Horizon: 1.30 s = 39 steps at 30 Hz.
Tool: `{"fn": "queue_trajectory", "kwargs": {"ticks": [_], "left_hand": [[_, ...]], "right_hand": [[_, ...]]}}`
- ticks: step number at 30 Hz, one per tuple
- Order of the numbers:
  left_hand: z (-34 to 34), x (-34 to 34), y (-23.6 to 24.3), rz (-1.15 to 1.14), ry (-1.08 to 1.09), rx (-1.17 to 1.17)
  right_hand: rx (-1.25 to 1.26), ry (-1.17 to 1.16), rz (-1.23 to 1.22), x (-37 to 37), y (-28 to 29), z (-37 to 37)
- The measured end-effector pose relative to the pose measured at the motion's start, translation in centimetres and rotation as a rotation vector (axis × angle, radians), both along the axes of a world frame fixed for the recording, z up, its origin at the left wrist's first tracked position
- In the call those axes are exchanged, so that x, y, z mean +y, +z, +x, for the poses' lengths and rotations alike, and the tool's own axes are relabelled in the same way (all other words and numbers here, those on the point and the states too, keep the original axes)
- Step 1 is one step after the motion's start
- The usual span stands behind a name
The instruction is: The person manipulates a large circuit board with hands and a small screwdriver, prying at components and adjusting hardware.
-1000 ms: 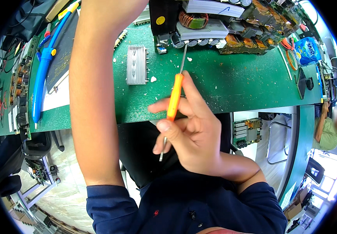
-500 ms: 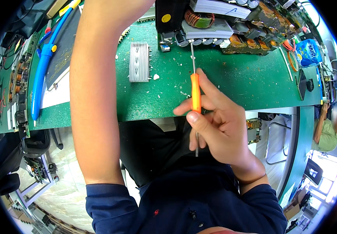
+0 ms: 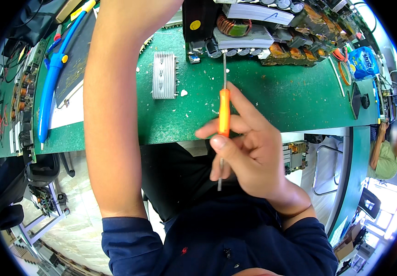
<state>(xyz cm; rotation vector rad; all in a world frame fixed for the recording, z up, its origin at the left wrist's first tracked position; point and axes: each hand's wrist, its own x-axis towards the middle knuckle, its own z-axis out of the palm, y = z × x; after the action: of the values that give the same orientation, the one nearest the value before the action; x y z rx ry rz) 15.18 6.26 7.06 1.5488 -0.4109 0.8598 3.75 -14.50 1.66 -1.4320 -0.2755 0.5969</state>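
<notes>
My right hand grips an orange-handled screwdriver, its shaft protruding from both ends of the handle. The upper tip reaches the lower edge of a circuit assembly with silver finned heat sinks and a copper-wound coil, near small round parts; contact is hard to judge. My left hand is at the top edge beside the black plate of that assembly; its fingers are hidden. A separate silver heat sink lies on the green mat, just left of the screwdriver.
A blue tube-shaped tool lies at left beside a dark board and a row of circuit boards. At right are a blue packet, a tape roll and a seated person.
My right hand and screwdriver have shifted rightward since a second ago, the shaft now more upright, then slightly back left over the last half second. My left arm has barely moved.
</notes>
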Motion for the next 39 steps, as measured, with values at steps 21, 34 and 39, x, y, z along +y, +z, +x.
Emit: {"fn": "queue_trajectory", "kwargs": {"ticks": [21, 34, 39], "left_hand": [[1.1, 0.4, -0.7, 0.032, -0.097, -0.126], [1.3, -0.1, 0.0, 0.079, -0.024, -0.078], [2.1, 0.2, -0.3, 0.047, -0.024, -0.146]], "right_hand": [[0.022, -0.059, -0.010, 1.3, 0.3, 1.8], [-0.141, -0.057, -0.032, 1.5, 0.3, 2.1], [-0.073, -0.029, -0.041, 1.6, 2.2, 2.3]]}}
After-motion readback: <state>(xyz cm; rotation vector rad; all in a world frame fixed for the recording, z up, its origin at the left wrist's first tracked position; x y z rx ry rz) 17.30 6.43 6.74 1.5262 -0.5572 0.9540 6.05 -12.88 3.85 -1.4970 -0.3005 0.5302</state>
